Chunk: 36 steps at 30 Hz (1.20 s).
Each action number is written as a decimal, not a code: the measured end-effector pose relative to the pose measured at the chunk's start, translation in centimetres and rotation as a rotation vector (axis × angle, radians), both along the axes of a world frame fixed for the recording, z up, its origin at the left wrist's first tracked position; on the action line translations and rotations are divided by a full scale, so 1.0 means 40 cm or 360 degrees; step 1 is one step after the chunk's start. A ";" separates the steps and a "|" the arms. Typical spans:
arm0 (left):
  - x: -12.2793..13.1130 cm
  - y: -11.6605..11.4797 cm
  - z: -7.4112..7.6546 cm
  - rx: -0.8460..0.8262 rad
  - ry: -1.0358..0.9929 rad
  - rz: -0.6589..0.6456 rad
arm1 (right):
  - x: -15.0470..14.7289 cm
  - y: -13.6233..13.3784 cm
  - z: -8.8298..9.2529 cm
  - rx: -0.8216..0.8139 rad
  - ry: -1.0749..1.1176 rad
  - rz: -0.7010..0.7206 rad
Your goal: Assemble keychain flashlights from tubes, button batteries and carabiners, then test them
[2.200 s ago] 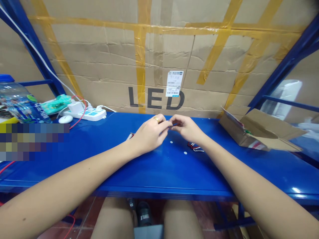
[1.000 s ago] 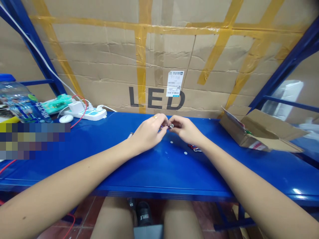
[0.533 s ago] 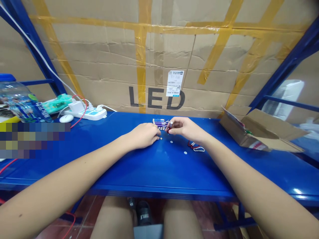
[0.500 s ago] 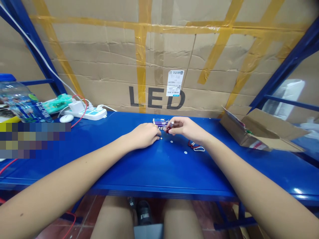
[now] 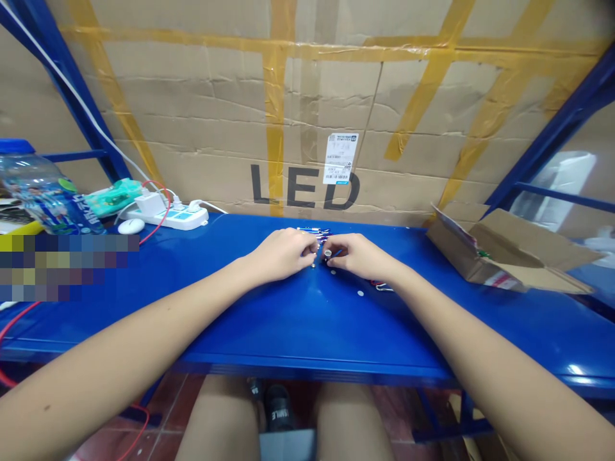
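My right hand (image 5: pixel 358 256) pinches a small metal tube (image 5: pixel 327 254), its round silver end turned up toward me; it looks like a keychain flashlight body. Close by on the left, my left hand (image 5: pixel 291 255) has thumb and forefinger pressed together; whatever is between them is too small to make out. A tiny shiny piece (image 5: pixel 313 265) lies under its fingertips. Behind both hands is a row of blue and purple metal tubes (image 5: pixel 312 230), partly hidden. Two small white discs, the nearer disc (image 5: pixel 360 293) included, lie by my right hand. A carabiner (image 5: pixel 383 287) is partly covered by my right wrist.
On the blue table (image 5: pixel 288 333), an open cardboard box (image 5: pixel 494 256) stands at the right. To the left are a power strip (image 5: pixel 180 218), a white rounded object (image 5: pixel 131 226), a blue-capped bottle (image 5: pixel 52 192) and a red cable (image 5: pixel 19 318). A large carton (image 5: pixel 216 128) forms the back.
My hands have come closer together. The tube in my right hand has tilted so its silver end faces me, and the right hand now covers more of the carabiner.
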State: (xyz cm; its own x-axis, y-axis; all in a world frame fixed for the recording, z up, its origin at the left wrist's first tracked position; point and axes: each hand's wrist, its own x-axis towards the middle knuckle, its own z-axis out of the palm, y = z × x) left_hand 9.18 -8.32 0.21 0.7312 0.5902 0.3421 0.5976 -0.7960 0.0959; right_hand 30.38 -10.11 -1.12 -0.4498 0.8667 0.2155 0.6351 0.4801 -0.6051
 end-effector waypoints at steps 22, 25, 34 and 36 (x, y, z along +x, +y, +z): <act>0.015 0.000 -0.025 0.0087 -0.0296 -0.0445 | -0.009 0.001 -0.002 -0.0115 0.0218 0.0025; 0.018 -0.001 -0.019 0.0018 -0.0286 -0.0426 | -0.010 0.004 -0.005 -0.0147 0.0275 0.0028; 0.018 -0.001 -0.032 -0.0254 -0.0499 -0.0247 | -0.014 0.005 -0.014 -0.0201 0.0435 0.0089; 0.018 0.003 -0.034 -0.0282 -0.0553 -0.0188 | -0.018 0.001 -0.010 -0.0138 0.0455 0.0037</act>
State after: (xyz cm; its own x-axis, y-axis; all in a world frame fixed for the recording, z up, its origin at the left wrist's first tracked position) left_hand 9.91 -8.21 -1.13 0.6566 0.5809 0.4811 0.4107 -0.8103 0.4179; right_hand 29.65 -10.07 -1.53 -0.4015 0.8776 0.2618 0.4223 0.4311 -0.7974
